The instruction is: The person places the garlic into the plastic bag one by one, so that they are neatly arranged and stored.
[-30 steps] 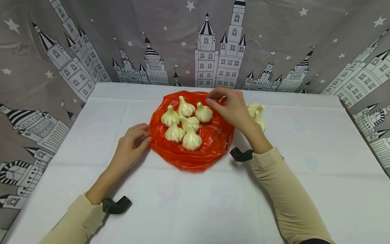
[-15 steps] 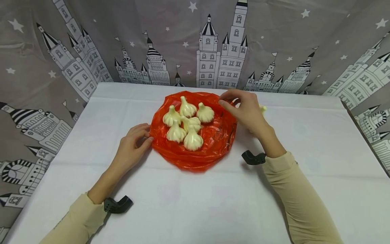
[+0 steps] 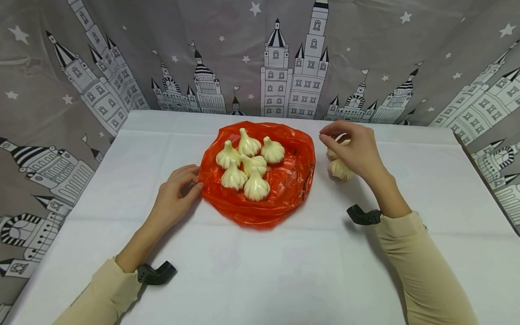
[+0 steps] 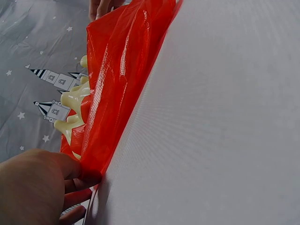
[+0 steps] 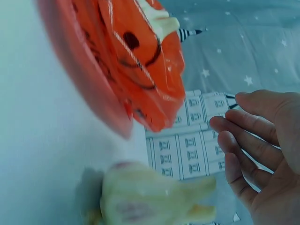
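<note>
A red plastic bag [image 3: 286, 183] lies spread with its mouth open in the middle of the white table, several pale garlic bulbs [image 3: 257, 186] bunched inside it. At its left rim my left hand [image 3: 174, 194] pinches the bag's edge between thumb and fingers, as the left wrist view also shows. To the right of the bag, my right hand [image 3: 359, 151] hovers over loose garlic bulbs [image 3: 340, 170] and partly hides them. Nothing is in that hand; its fingers are loosely bent and apart in the right wrist view, beside a blurred garlic bulb [image 5: 140, 194].
A white cloth [image 3: 243, 271] covers the table. Behind and at both sides hangs a grey curtain [image 3: 227, 58] printed with castles and stars. Black wrist-worn mounts [image 3: 156, 273] stick out inward from both sleeves.
My right hand has moved right, from above the bag's right rim to above the loose garlic bulbs. My left hand stays at the bag's left edge. The bulbs inside the bag have not moved.
</note>
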The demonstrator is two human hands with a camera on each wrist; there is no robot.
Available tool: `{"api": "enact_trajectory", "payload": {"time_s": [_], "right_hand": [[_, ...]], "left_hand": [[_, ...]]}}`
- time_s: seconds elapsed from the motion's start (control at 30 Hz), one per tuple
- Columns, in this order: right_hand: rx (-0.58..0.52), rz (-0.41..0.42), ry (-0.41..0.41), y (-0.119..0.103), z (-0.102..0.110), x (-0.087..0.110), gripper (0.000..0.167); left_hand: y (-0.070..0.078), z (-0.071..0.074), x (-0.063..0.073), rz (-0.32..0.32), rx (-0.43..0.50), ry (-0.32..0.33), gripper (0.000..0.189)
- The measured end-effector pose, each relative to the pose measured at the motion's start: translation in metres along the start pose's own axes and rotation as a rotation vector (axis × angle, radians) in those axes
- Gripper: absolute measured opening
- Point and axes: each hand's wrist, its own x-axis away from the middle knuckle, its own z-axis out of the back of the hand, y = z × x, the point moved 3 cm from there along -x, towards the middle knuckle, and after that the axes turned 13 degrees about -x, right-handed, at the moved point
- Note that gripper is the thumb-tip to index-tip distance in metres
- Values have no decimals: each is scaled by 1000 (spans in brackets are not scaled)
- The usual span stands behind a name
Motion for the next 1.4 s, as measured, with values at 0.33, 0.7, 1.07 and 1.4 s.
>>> {"api": "enact_trajectory", "payload": {"time_s": [0.33,0.7,1.07,1.4], "right_hand": [[71,14,77,13,42,20,17],[102,-10,179,33,89,40,18],[105,4,92,33,63,37,16],[111,-15,30,36,40,37,18]], "left_hand": [[2,-1,-2,2,4,-8,9],[4,0,-2,-7,6,-3,8],[2,1,0,0,16,0,7],[2,1,0,7,3,-5,7]]}}
